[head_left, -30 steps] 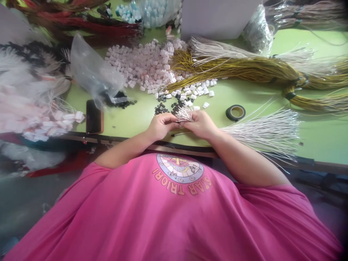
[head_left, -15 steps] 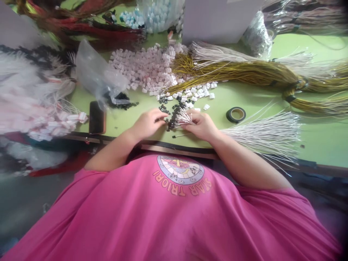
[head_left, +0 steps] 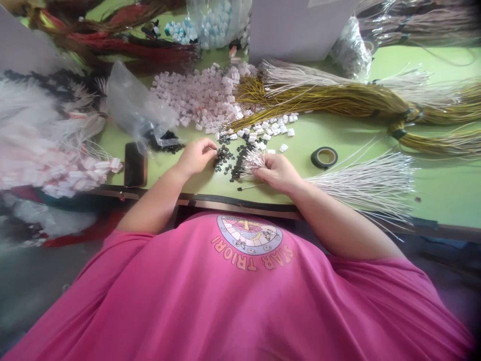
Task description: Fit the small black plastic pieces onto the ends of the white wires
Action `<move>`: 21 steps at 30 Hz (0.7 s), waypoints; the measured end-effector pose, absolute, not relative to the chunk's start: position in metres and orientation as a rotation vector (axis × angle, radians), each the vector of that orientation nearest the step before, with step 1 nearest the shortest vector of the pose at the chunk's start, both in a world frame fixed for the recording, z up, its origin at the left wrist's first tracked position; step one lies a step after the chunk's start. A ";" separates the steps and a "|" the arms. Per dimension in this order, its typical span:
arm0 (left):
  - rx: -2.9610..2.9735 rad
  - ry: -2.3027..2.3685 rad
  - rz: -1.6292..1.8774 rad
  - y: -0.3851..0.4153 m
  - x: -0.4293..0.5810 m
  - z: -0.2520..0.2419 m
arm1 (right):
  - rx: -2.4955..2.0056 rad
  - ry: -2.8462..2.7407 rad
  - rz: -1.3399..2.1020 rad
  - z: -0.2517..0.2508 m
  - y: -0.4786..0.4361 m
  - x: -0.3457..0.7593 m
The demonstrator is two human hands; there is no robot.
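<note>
My right hand [head_left: 280,172] is closed round a bundle of white wires [head_left: 364,185]. Their short tips fan out past my fingers, and the long tails spread over the table to the right. One wire end with a small black connector [head_left: 239,189] sticks out to the left, below the bundle tips. My left hand [head_left: 196,156] is at the left edge of a scatter of small black connectors [head_left: 224,156], thumb and fingers pinched together. Whatever is between those fingertips is too small to make out.
White connectors [head_left: 203,95] lie heaped behind my hands. Yellow-brown wires [head_left: 338,103] stretch across the back right, above a roll of black tape [head_left: 324,157]. At left are a phone [head_left: 135,164], a plastic bag [head_left: 131,100] and piled white wires with connectors [head_left: 71,160].
My left hand has moved left and slightly back, away from the wire tips, to the edge of the black connectors. My right hand still holds the bundle in nearly the same place.
</note>
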State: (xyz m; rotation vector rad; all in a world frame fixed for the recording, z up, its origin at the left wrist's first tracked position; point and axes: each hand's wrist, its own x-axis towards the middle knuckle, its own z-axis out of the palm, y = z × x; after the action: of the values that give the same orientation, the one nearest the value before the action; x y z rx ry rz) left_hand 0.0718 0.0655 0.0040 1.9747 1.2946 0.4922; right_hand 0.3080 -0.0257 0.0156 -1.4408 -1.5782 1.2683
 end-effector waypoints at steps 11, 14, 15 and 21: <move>1.639 0.991 0.645 0.011 0.106 -0.003 | -1.315 -1.371 1.446 0.008 -0.027 0.309; 1.653 0.985 0.700 0.011 0.109 -0.007 | -1.323 -1.387 1.435 0.009 -0.027 0.308; 1.648 0.979 0.710 0.011 0.110 -0.007 | -1.337 -1.393 1.432 0.009 -0.027 0.308; 1.657 0.914 0.725 0.010 0.112 -0.009 | -1.401 -1.449 1.376 0.011 -0.027 0.306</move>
State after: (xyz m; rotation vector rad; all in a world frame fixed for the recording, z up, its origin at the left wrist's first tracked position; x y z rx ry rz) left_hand 0.1118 0.0104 -0.0093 1.6570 0.9138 0.7252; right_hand 0.3059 -0.0274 0.0113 -1.4009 -1.4485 1.3755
